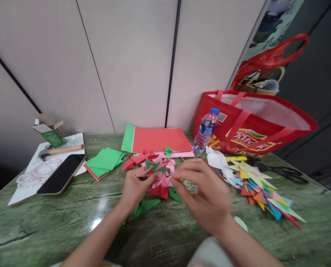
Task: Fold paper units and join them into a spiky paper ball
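Observation:
My left hand [132, 188] pinches a folded-paper piece [155, 167] in pink and green, held above the middle of the table. Just to its right, my right hand [207, 196] has thumb and fingers drawn together at the tips. Motion blurs it, and anything between those fingertips is too small to make out. Below and behind both hands lies a heap of folded paper units [160, 192] in red, pink and green. One green folded unit [146, 207] rests near my left wrist. The hands partly cover the heap.
Red and green paper sheets [162, 139] lie by the wall, with green paper squares [105, 159] to their left. Further left are a phone [62, 174], a sickle [66, 149] and a small box [52, 135]. Rightward stand a water bottle [207, 129], a red bag [237, 126] and a multicoloured paper chain [265, 196].

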